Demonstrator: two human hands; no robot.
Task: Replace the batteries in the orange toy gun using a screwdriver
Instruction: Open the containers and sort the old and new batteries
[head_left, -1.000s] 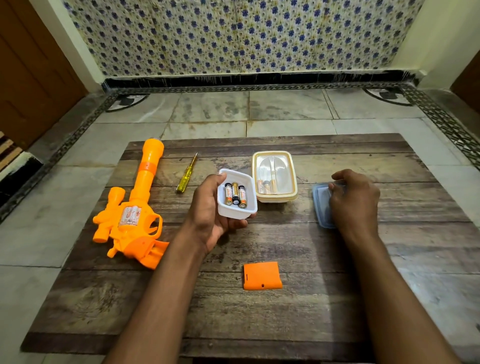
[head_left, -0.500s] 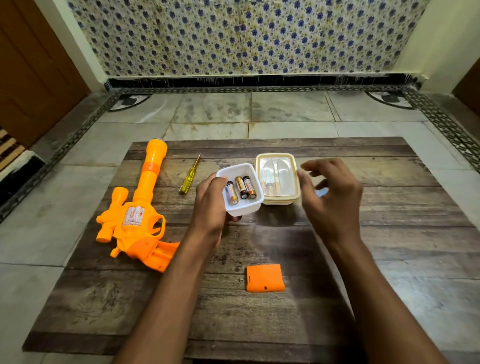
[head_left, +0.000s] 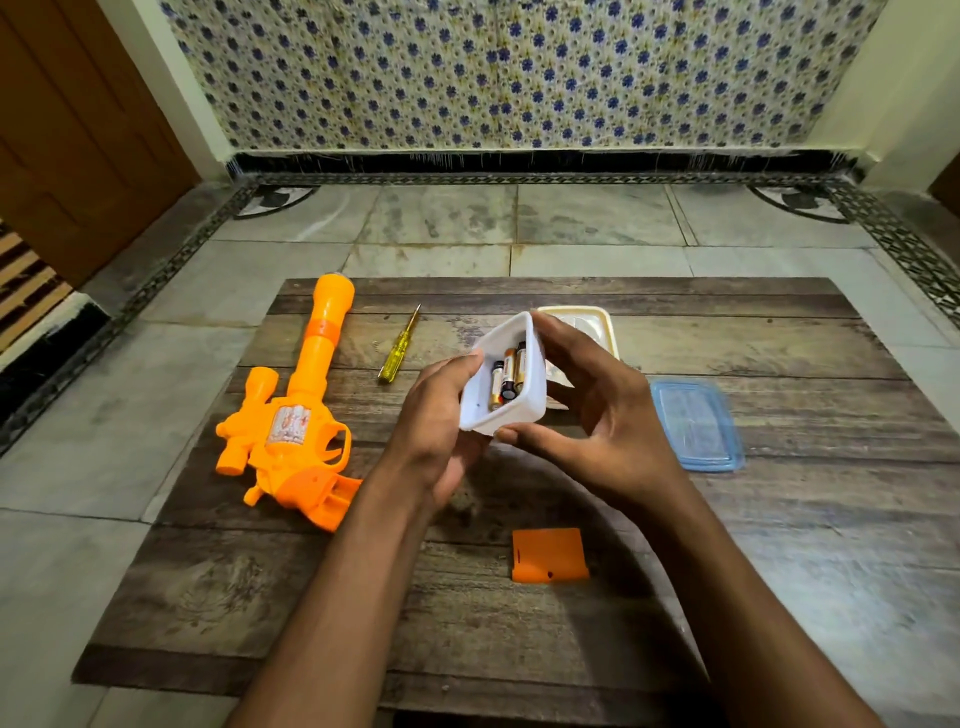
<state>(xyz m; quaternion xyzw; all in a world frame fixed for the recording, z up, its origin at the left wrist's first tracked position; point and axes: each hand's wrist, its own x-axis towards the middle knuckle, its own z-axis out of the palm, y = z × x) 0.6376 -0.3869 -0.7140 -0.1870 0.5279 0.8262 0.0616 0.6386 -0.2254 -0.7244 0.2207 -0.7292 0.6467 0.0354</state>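
White tub (head_left: 511, 410) batteries' (head_left: 506, 375) labels unreadable.

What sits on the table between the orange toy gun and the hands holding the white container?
The yellow-handled screwdriver lies between the orange toy gun and the white container; head view.

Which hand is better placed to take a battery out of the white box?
Probably the right hand: its fingers rest at the open rim of the tilted white box, beside the batteries. The left hand supports the box.
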